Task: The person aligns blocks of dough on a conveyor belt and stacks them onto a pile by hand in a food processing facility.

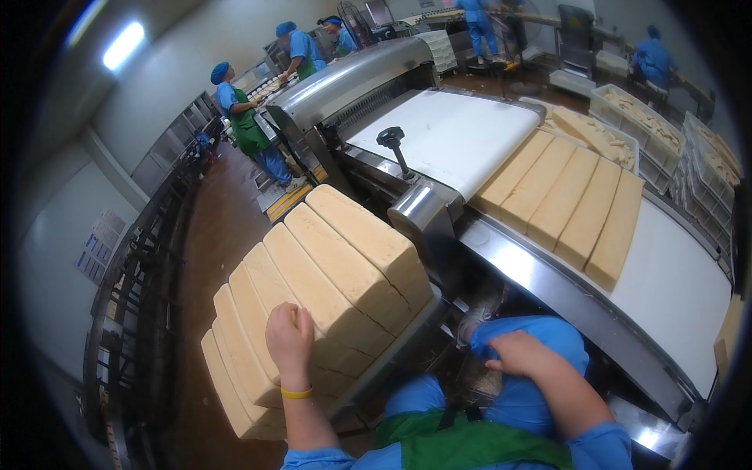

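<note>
Left hand (290,333) curls loosely over the stacked long pale-yellow dough-like blocks (345,262), right hand (518,354) curls beside them; pressing flat should dent less

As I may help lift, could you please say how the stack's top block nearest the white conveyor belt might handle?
The cream block probably feels firm, given its straight edges; perhaps heavy, being long and thick; and unlikely to roll, with flat sides.

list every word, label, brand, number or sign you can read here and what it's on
No text can be read.
Sheets on the left wall: printed, but too small and blurred to read.
Stacked pale blocks, yellow wristband and steel machine: no legible lettering.
</note>
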`<state>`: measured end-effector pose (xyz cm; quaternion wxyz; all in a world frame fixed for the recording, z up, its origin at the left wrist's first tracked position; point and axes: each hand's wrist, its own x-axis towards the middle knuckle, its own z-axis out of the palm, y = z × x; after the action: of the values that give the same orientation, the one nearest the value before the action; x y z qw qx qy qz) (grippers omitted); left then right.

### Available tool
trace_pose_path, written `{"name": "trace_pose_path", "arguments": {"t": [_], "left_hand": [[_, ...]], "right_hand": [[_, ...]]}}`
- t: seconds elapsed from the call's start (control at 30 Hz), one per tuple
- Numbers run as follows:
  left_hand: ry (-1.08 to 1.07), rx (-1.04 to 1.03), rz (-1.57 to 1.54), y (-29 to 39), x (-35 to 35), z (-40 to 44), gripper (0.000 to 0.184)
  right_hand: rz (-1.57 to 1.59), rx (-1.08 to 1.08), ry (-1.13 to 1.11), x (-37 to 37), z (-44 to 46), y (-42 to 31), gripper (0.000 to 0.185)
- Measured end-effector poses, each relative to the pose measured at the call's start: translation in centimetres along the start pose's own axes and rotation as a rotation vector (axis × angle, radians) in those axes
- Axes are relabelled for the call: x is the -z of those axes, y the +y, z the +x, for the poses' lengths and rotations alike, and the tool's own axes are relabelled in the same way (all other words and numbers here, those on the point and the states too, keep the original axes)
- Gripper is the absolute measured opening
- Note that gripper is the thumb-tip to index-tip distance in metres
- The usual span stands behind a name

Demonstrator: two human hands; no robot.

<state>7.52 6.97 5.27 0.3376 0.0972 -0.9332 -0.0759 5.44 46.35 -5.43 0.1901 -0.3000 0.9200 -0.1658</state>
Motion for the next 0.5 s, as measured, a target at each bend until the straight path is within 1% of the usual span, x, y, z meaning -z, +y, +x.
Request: {"name": "trace_pose_path", "arguments": {"t": [0.13, 0.23, 0.3, 0.5], "left_hand": [[-0.005, 0.008, -0.002, 0.04, 0.00, -0.03, 0.015], [0.043, -0.017, -0.027, 0.27, -0.07, 0.02, 0.014], [0.038, -0.010, -0.027, 0.37, -0.02, 0.04, 0.013], [0.051, -0.028, -0.032, 0.23, -0.13, -0.04, 0.013]], "right_hand": [[0.010, -0.007, -0.003, 0.00, 0.05, 0.04, 0.038], [0.028, -0.019, -0.016, 0.08, 0.17, 0.17, 0.039], [0.049, -0.043, -0.033, 0.45, 0.23, 0.10, 0.039], [0.083, -0.037, 0.005, 0.03, 0.40, 0.63, 0.041]]}}
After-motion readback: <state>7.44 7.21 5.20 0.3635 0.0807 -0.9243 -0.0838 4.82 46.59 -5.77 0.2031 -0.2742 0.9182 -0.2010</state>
